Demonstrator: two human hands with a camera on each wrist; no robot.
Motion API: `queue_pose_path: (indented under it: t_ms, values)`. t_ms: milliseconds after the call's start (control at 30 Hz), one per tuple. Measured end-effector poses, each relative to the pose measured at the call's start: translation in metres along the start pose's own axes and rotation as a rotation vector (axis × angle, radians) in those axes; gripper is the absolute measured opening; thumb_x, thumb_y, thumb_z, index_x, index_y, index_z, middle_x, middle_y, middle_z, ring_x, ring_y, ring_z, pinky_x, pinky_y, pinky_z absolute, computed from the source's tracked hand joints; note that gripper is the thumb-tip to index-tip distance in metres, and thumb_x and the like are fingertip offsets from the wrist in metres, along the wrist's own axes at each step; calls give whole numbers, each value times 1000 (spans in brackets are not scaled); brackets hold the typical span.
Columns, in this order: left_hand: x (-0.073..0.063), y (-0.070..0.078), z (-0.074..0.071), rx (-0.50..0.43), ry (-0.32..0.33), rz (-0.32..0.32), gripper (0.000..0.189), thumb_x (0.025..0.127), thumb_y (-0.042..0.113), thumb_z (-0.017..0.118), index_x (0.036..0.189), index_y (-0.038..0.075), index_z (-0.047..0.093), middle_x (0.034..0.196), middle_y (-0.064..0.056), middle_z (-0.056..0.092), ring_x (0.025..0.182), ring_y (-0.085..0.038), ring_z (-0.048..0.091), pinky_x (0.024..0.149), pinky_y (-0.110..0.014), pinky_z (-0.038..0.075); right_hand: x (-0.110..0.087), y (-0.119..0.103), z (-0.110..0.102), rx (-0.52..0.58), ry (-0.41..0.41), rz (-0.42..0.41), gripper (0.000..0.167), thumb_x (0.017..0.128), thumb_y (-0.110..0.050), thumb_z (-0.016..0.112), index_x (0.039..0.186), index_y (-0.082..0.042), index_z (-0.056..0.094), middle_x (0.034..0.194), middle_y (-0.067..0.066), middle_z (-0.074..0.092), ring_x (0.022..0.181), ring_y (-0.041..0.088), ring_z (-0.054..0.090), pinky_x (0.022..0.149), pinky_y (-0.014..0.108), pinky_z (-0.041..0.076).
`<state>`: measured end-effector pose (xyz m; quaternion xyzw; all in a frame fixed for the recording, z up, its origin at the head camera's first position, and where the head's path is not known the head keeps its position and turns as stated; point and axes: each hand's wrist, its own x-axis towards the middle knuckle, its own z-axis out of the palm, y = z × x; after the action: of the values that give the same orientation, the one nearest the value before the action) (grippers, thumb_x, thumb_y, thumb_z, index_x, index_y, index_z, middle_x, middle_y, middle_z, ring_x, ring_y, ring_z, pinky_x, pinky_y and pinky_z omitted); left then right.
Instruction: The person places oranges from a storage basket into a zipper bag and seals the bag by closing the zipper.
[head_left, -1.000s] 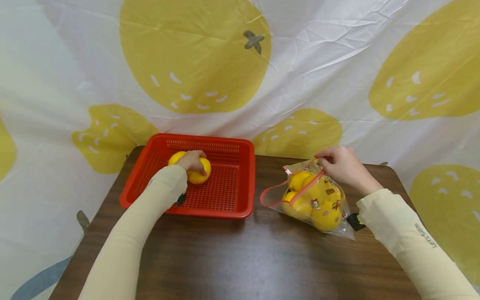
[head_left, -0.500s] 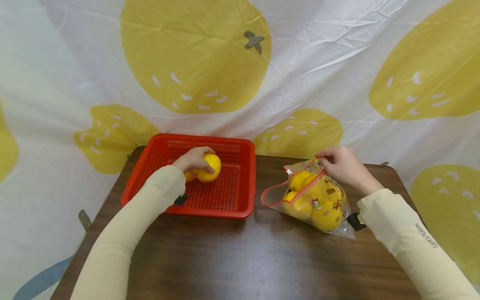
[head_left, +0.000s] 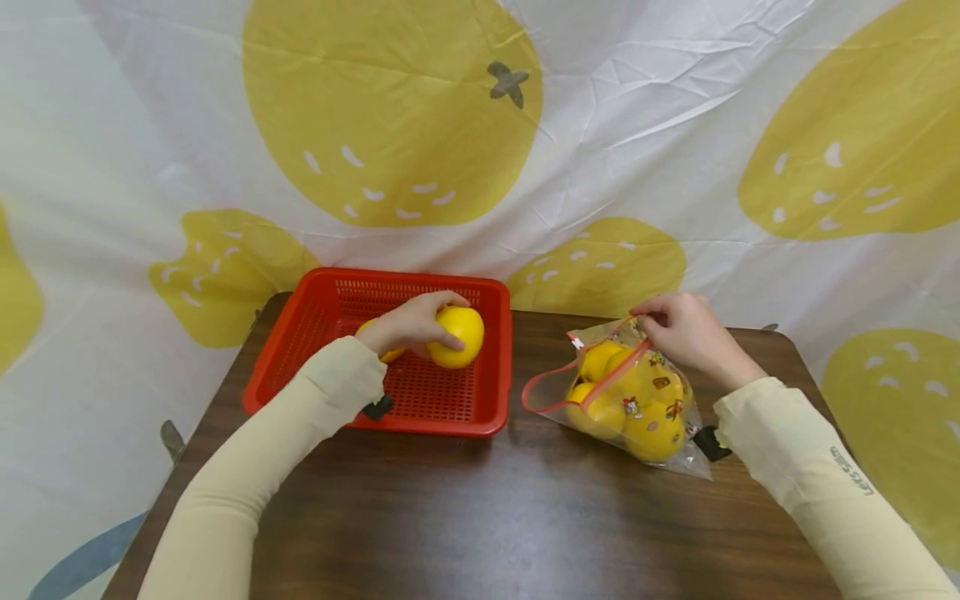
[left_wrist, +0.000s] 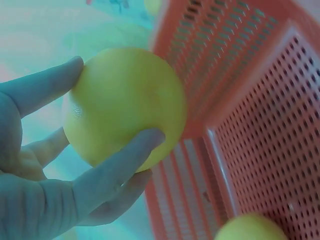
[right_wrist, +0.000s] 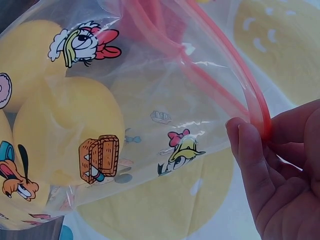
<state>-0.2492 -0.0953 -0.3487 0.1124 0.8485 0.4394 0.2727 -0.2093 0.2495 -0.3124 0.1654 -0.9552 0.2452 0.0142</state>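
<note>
We note left hand [head_left: 411, 321] half-open, fingers curled round smooth sphere [head_left: 461, 335] over perforated basket [head_left: 500, 367], right hand [head_left: 686, 333] pinching clear plastic bag [right_wrist: 200, 112].

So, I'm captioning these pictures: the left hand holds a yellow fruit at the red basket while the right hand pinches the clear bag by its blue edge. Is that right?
Not quite: the edge of the clear bag is pinkish red, as the right wrist view shows. The left hand holds a yellow fruit at the red basket, and the right hand pinches that edge.
</note>
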Motion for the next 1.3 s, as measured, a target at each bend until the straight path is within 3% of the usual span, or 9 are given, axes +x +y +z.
queue_pose_path:
  t_ms: [233, 800, 1067, 1300]
  values:
    - [6, 10, 19, -6, -39, 77, 66, 74, 15, 75, 131, 17, 43, 127, -11, 41, 104, -29, 47, 63, -36, 54, 1, 0, 1, -2, 6, -9, 23, 88, -5, 51, 101, 6, 66, 82, 19, 67, 53, 14, 60, 48, 26, 48]
    - [13, 53, 78, -200, -154, 183, 63, 76, 14, 72, 132, 18, 42, 126, -11, 45, 98, -25, 53, 65, -42, 54, 2, -3, 1, 26, -24, 21, 23, 89, -5, 50, 104, 5, 65, 88, 22, 66, 57, 22, 62, 49, 25, 49]
    - [25, 59, 96, -298, -169, 161, 63, 78, 13, 71, 133, 18, 41, 126, -10, 43, 89, -23, 57, 69, -48, 52, 3, -5, 2, 25, -27, 17, 24, 89, -6, 50, 103, 6, 65, 88, 22, 66, 57, 22, 62, 49, 25, 49]
    - [32, 65, 115, -341, -83, 102, 65, 77, 15, 72, 129, 13, 32, 126, -11, 39, 92, -24, 56, 64, -44, 53, 6, -5, 6, 28, -16, 3, 23, 88, -4, 50, 102, 6, 65, 85, 20, 66, 54, 17, 60, 49, 25, 48]
